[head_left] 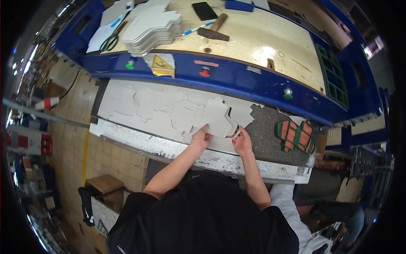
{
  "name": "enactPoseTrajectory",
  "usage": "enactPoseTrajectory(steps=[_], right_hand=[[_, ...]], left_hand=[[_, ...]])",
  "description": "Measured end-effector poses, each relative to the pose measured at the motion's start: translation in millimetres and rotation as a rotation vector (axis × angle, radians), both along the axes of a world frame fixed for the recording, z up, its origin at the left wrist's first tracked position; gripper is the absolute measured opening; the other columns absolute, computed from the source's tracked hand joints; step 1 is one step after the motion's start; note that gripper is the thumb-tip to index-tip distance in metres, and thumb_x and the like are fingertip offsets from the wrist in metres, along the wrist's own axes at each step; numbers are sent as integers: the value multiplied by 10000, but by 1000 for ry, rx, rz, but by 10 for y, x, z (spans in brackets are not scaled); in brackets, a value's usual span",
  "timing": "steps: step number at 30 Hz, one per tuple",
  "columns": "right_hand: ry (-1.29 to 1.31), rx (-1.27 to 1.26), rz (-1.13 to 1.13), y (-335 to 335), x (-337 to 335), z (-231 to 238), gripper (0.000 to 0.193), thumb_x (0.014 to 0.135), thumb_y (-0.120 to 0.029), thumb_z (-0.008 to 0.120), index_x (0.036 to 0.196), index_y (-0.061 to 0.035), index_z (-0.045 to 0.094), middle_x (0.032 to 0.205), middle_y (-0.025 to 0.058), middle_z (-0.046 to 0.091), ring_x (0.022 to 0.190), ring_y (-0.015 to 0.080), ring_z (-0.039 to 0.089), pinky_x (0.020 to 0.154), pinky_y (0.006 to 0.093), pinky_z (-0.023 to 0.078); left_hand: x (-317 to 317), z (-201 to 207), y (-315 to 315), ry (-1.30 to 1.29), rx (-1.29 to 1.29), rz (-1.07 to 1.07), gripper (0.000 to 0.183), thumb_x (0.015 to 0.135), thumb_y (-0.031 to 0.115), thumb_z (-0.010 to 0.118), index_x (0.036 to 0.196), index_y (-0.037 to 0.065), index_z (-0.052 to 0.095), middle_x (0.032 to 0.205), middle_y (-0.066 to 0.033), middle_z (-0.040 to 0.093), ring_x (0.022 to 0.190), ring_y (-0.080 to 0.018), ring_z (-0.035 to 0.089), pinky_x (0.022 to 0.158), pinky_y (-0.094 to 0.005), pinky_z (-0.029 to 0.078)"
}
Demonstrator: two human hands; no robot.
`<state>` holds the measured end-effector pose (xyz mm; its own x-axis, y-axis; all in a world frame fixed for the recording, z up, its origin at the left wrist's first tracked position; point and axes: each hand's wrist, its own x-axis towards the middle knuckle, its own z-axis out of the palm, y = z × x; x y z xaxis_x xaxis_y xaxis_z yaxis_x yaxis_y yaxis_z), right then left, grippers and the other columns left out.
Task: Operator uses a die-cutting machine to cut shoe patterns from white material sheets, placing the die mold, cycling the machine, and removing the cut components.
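Note:
A white die-cut cardboard piece (pixel 215 117), with a curved right side, is tilted up a little from the larger white cardboard sheet (pixel 122 97). My left hand (pixel 202 138) grips its lower left edge, thumb on top. At its lower right corner my right hand (pixel 242 142) pinches the edge between thumb and fingers. Cut outlines and rows of perforations run across the sheet. A jagged end of the sheet shows just beyond my right hand. Parts of the fingers are hidden beneath the cardboard.
A green-and-red cutting die (pixel 295 134) lies on the dark bed to the right. Beyond the blue machine beam, a wooden top (pixel 253 38) carries stacked cardboard pieces (pixel 154 31), scissors (pixel 112 41), a hammer (pixel 215 31) and a black phone (pixel 204 11). Push buttons (pixel 204 72) line the beam.

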<state>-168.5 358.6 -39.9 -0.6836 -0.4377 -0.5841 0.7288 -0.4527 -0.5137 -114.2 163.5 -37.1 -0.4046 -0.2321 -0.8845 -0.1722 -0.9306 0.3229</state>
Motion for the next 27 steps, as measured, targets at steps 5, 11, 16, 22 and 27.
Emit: enactPoseTrajectory(steps=[5,11,16,22,27], right_hand=[[49,261,123,178,-84,-99,412,925,-473,624,1149,-128,594,968,17,683,885,147,647,789,296,477],[132,636,185,106,-9,106,435,918,-424,650,1088,-24,654,941,55,681,869,143,646,757,317,520],[518,638,491,234,175,819,425,986,-347,567,1169,31,630,1036,114,697,976,182,642,806,306,510],[611,331,662,-455,919,994,530,952,-300,641,1336,40,504,1245,145,616,1138,212,588,993,350,449],[625,322,995,-633,862,1275,657,899,-266,722,1415,15,430,1386,166,520,1307,242,469,1086,423,383]], left_hand=[[74,193,205,107,-271,100,496,789,-110,712,1064,116,366,950,-101,572,825,-224,610,711,-366,541],[536,582,-112,312,-208,88,397,843,-88,676,996,137,386,904,-66,579,873,-194,611,781,-302,515],[1187,458,-353,499,-74,-121,191,910,23,651,982,133,512,1019,-43,626,955,-159,625,843,-319,523],[1181,638,-339,261,338,-209,373,988,259,580,1310,80,522,1236,-77,611,1147,-229,592,988,-421,489],[1169,866,-741,493,112,-454,524,966,320,619,1373,20,481,1293,-120,593,1168,-241,591,985,-408,497]])
